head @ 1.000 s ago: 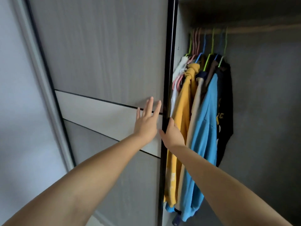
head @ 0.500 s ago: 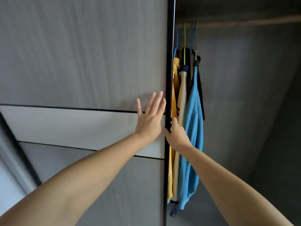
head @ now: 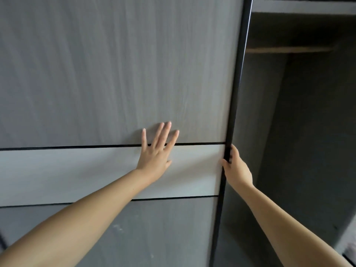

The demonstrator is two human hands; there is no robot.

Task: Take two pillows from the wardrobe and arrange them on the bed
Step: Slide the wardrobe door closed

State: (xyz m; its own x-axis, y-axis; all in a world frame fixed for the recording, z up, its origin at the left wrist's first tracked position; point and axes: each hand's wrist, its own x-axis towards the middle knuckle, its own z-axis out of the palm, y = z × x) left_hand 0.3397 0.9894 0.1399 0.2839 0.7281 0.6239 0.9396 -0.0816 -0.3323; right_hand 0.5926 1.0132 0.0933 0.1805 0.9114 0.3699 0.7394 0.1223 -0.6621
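Pillows are not showing anywhere; we are facing a wardrobe door [head: 115, 74] with a dim open bay [head: 298, 132] to its right, where only a rail [head: 289, 49] shows. Our left hand [head: 154, 160] is pressing flat, fingers spread, holding nothing. Our right hand [head: 238, 170] is curling its grip around the door's black edge [head: 234, 93]. We are expecting pillows to be light, soft and squashy, best gripped by a corner or hugged.
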